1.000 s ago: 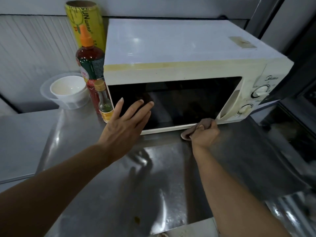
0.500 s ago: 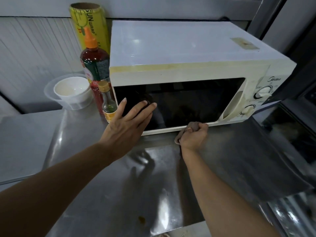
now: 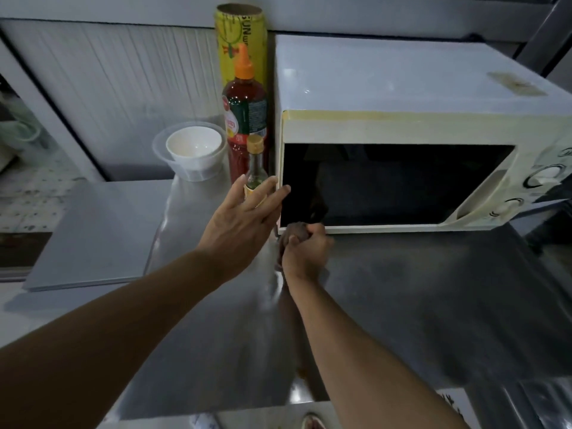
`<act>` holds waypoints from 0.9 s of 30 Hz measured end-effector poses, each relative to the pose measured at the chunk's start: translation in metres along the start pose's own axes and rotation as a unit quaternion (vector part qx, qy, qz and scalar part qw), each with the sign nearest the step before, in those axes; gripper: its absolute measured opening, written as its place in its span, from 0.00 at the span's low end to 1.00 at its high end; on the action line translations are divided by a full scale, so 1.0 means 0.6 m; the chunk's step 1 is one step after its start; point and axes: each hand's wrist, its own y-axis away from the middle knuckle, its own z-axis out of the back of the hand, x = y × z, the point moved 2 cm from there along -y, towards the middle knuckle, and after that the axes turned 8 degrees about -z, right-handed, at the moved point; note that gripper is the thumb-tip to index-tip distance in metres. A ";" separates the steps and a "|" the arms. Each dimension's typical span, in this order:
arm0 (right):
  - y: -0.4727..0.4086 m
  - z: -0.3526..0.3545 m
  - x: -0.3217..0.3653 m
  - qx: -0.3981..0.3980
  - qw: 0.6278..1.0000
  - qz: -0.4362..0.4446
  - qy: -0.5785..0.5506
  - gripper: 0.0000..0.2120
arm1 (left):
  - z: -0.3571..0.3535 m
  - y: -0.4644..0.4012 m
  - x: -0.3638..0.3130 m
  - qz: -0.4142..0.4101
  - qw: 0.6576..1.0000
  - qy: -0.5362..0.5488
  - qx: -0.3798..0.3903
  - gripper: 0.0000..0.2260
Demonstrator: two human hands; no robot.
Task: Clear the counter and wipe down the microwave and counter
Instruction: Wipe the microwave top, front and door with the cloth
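Head view: we grip the cloth in our curled right hand at the lower left corner of the microwave, our left hand bracing its edge, fingers straight and slightly spread. The wiping seems unfinished, though dim light hides grime. The bottles and bowl remain on the counter, so clearing is left.

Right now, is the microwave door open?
No, the microwave door sits closed, flush with its front, while the right hand wipes below it.

Kitchen, likely commercial or back-of-house: stainless steel counter, yellowed microwave, chili sauce bottle, cling-wrap roll, stacked plastic bowls; dim view, type uncertain.
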 end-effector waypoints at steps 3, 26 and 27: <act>0.024 -0.019 0.007 0.044 0.999 0.003 0.022 0.11 | 0.007 0.023 0.011 0.014 1.000 0.026 0.011 0.25; 0.135 0.252 0.130 0.207 0.964 0.105 0.126 0.10 | 0.144 0.125 0.017 0.165 0.942 0.284 0.065 0.29; 0.138 0.266 0.130 0.208 0.964 0.103 0.127 0.10 | 0.152 0.127 0.012 0.163 0.941 0.288 0.068 0.29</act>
